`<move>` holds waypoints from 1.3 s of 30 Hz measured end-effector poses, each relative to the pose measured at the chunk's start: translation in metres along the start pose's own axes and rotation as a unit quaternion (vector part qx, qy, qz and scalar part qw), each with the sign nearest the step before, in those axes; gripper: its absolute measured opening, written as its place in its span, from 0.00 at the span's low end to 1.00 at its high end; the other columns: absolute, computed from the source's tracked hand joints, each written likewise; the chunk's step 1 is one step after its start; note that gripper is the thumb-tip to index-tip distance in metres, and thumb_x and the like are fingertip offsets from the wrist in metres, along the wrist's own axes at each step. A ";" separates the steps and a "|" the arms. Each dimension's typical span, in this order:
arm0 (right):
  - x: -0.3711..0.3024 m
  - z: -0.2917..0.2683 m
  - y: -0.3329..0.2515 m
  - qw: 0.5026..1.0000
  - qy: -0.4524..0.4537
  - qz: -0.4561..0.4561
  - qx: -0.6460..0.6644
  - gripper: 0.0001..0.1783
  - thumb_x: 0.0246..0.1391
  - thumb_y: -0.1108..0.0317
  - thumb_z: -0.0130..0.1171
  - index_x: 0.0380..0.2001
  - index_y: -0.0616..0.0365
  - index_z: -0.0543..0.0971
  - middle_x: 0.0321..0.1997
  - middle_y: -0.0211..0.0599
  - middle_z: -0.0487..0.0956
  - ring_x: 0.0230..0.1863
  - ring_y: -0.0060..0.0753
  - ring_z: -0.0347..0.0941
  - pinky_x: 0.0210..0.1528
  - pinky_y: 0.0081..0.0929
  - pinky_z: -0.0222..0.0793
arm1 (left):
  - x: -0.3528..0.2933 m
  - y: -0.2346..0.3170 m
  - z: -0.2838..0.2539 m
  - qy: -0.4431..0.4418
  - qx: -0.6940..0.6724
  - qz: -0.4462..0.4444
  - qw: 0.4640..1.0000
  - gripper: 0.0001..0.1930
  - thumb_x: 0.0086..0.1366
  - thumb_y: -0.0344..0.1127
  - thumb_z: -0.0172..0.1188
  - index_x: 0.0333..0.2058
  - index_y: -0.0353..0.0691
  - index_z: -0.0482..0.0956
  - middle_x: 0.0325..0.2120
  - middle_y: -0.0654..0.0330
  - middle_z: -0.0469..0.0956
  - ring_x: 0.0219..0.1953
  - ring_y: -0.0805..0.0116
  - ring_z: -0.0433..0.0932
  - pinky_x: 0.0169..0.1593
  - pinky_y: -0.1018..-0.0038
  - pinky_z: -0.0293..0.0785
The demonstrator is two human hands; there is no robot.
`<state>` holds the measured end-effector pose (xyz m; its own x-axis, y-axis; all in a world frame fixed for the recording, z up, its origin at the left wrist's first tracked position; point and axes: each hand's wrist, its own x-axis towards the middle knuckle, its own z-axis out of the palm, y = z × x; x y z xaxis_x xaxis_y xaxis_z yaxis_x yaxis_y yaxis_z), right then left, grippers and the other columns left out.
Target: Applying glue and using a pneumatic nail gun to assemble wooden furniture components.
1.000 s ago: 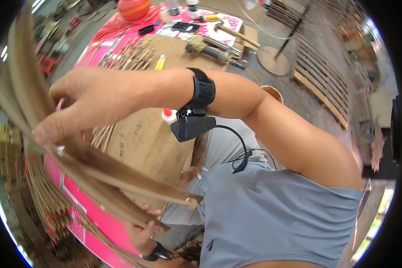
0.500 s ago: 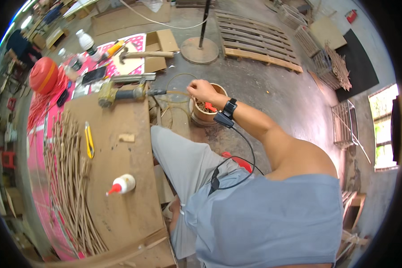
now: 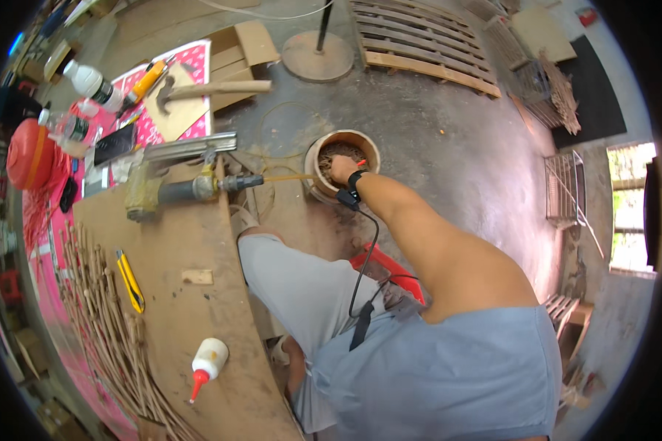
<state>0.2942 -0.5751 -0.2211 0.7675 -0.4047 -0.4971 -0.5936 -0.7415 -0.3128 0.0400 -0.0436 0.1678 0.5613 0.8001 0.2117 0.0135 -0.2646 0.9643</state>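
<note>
My right hand (image 3: 341, 169), a black band on its wrist, reaches down into a round tan bucket (image 3: 374, 147) on the floor. Its fingers are hidden among small brown pieces (image 3: 332, 153), so what they hold does not show. A small red thing (image 3: 362, 162) lies beside the hand. Left of the bucket, a drill-like power tool (image 3: 187, 191) lies at the table's edge. From its tip a thin yellowish rod (image 3: 287, 177) points toward the bucket. My left hand is out of view.
On the cardboard-covered table (image 3: 176, 250) lie a yellow cutter knife (image 3: 130, 281), a white glue bottle (image 3: 211, 358) with a red tip, and many thin brown sticks (image 3: 110, 316). A hammer (image 3: 213, 88), bottles and a red string ball (image 3: 31, 154) are farther back. A pallet (image 3: 426, 48) lies beyond.
My right hand has gone from above the bucket's left rim, near the rod's end, down into the bucket. The view has shifted, and more of the red thing by my lap shows.
</note>
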 end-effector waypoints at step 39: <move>-0.452 -0.064 -0.257 0.501 -0.550 -0.579 0.332 0.29 0.53 0.72 0.74 0.57 0.56 0.75 0.72 0.44 0.70 0.30 0.17 0.77 0.35 0.19 0.77 | -0.041 -0.016 -0.093 0.170 -0.341 -0.115 0.918 0.28 0.73 0.51 0.59 0.63 0.42 0.65 0.58 0.58 0.75 0.60 0.65 0.72 0.65 0.61 0.70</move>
<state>0.1148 -0.2360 0.1358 0.3084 0.9033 0.2983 -0.1341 0.3517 -0.9264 -0.0600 -0.0225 0.1583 0.3167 0.9448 -0.0838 -0.4861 0.2375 0.8410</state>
